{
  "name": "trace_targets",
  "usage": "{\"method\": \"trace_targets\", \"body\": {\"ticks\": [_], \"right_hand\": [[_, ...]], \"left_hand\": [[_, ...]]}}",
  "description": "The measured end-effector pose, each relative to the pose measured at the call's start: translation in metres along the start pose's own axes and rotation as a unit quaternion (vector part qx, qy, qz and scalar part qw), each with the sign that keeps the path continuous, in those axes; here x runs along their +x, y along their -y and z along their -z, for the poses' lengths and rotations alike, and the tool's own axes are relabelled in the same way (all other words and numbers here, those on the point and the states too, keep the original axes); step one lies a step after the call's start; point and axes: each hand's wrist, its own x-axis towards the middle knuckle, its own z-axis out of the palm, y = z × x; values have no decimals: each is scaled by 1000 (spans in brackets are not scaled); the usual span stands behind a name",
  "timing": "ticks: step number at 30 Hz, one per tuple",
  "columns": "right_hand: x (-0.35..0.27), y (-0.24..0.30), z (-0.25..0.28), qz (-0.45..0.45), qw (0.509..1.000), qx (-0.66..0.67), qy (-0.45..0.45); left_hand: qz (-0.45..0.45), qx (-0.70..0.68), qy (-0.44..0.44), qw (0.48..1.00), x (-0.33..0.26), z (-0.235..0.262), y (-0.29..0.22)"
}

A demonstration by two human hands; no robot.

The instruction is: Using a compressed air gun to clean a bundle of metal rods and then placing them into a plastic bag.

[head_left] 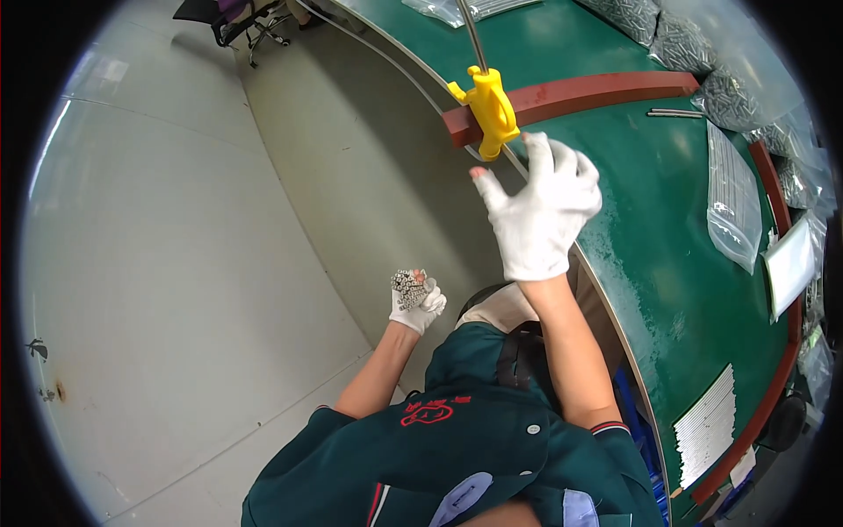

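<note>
My left hand (420, 301), in a white glove, is closed around a bundle of thin metal tubes (409, 288) whose ends point up toward me. It is held low in front of my body, off the table. My right hand (546, 204), also gloved with bare thumb and index tips, is raised over the table edge. Its fingers are apart and curved, and nothing shows between them. Just beyond its fingertips hangs a yellow plastic tool (493, 114) with a looped handle, fixed to a metal rod (475, 39). A gap seems to separate the hand from it.
A green-topped table (571, 39) curves along my right. A red-brown bar (606, 95) crosses it behind the yellow tool. Bags of small metal parts (683, 42), a bag of long tubes (733, 202) and a row of tubes (706, 427) lie on it. A chair (250, 22) stands far left.
</note>
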Motion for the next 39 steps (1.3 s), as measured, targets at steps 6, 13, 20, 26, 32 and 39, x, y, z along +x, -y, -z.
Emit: {"method": "trace_targets", "body": {"ticks": [6, 13, 20, 26, 32, 39], "right_hand": [[20, 1, -32, -9, 998, 51, -39], [12, -16, -53, 77, 987, 125, -63], [7, -5, -46, 38, 989, 139, -26], [10, 0, -38, 19, 983, 179, -32], [15, 1, -42, 1, 978, 203, -55], [17, -2, -34, -23, 942, 332, 44]], "left_hand": [[-54, 18, -14, 998, 3, -5, -13], [-116, 6, -42, 992, 0, 9, -20], [-108, -39, -161, 980, 0, 37, -20], [-106, -52, -95, 988, -10, 20, -18], [-92, -43, -72, 992, -5, 8, -22], [-75, -50, -74, 993, -5, 3, -22]]}}
